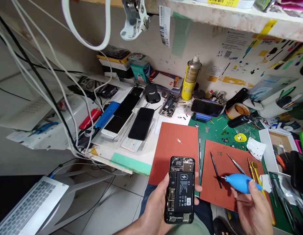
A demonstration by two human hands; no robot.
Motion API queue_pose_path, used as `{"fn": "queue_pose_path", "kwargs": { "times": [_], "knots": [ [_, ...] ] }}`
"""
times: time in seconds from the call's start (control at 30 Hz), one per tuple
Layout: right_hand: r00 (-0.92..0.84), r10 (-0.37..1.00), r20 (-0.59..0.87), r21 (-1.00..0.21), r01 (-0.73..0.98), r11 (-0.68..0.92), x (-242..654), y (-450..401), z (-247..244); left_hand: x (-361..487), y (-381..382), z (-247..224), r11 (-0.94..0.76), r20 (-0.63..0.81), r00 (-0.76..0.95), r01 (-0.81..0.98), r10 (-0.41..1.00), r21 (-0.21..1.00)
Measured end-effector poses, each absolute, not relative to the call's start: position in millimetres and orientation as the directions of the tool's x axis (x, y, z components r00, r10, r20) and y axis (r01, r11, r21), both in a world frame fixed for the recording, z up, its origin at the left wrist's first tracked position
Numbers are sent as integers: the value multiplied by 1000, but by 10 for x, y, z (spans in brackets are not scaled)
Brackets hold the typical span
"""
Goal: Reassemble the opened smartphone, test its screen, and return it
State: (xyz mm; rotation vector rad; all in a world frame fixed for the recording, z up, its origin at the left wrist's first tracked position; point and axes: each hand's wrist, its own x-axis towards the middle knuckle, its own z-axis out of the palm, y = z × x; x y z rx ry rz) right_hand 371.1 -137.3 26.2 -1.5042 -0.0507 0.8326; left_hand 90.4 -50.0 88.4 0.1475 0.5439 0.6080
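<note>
The person's left hand (155,200) grips an opened black smartphone (173,182), its dark rectangular battery (183,189) exposed, over the near right corner of a brick-red mat (176,133). The right hand (256,204) holds a blue rubber bulb blower (239,182) above a second brick-red mat (225,199) — nozzle toward the phone, not touching it. A thin black stick (215,168) lies near that mat's left edge.

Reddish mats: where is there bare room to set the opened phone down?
Left mat: a wide bare patch between its left edge, the small pin and the opened phone in the left hand. Right mat: a smaller patch left of the black stick; farther right, a metal tool and yellow tool crowd it, as does the blue blower in the right hand.
</note>
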Motion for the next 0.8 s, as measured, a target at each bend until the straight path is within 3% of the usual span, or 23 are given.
{"fn": "queue_pose_path", "kwargs": {
  "times": [0.37, 0.63, 0.8],
  "knots": [
    [725, 518, -455, -883, -441, -160, 3721, -1378, 245, 910, -541, 855, 800, -459, 656, -499, 600, 333],
    [720, 545, -429, -898, -405, -171, 3720, -1389, 239, 897, -464, 977, 838, -478, 694, -505, 538, 208],
    [718, 544, -435, -895, -409, -177, 3758, -1400, 219, 889, -473, 988, 834, -473, 695, -514, 542, 201]
  ]
}}
